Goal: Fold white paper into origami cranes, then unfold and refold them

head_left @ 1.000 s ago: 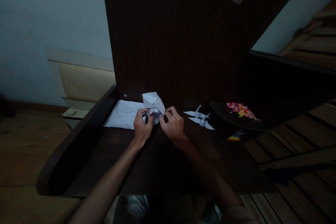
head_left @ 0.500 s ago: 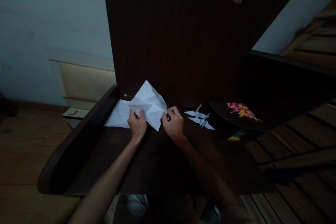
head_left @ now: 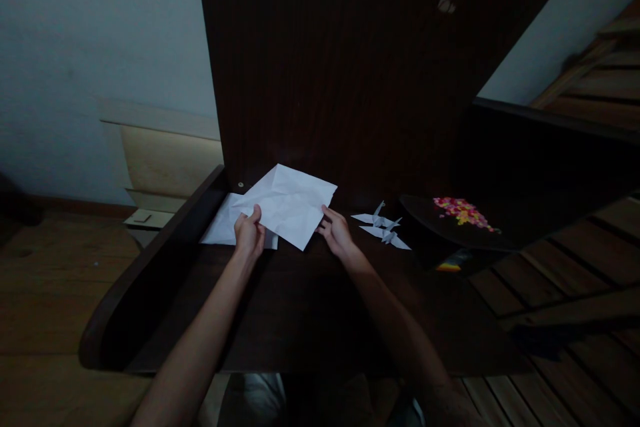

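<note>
A creased white sheet of paper (head_left: 293, 203) is spread between my two hands, slightly above the dark desk. My left hand (head_left: 250, 230) grips its left corner, thumb on top and fingers curled beneath. At the right corner, my right hand (head_left: 335, 230) pinches the edge, with some fingertips behind the paper. Under the held sheet, more white paper (head_left: 219, 228) lies on the desk at the left, partly covered. To the right of my right hand sit two folded paper cranes (head_left: 384, 230), close together.
The dark wooden desk (head_left: 310, 320) has a raised side board (head_left: 150, 280) at the left and a tall back panel (head_left: 340, 80). Small pink and yellow pieces (head_left: 463, 212) lie on a dark surface at the right. A rainbow-striped item (head_left: 450, 265) is below them.
The sheet has gone from crumpled and partly folded to opened out flatter. My left hand has moved a little left, and my right hand's fingers have loosened to a light pinch.
</note>
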